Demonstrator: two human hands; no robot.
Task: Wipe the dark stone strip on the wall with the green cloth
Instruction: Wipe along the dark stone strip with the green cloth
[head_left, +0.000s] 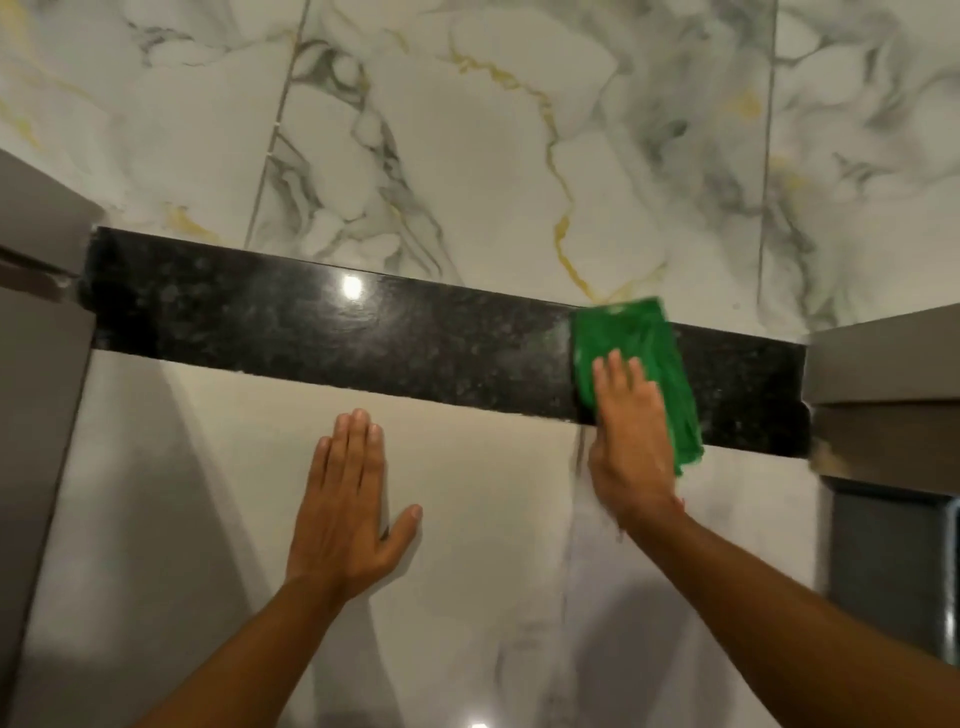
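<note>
Dark stone strip (322, 332): polished black speckled band running left to right across the wall, sloping down toward the right, a bright light glint left of centre.
Green cloth (636, 358): spread flat over the right part of the strip, its top edge just over the strip's upper border, its lower corner hanging past the bottom edge.
Right hand (631, 431): flat, fingers extended and together, palm pressing the cloth against the strip; not gripping it.
Left hand (345, 512): open, fingers straight, thumb splayed, flat on the pale wall below the strip, holding nothing.
Marble tiles (519, 130): white, grey and gold veins, above the strip.
Grey cabinets (883, 358): flanking both ends.
</note>
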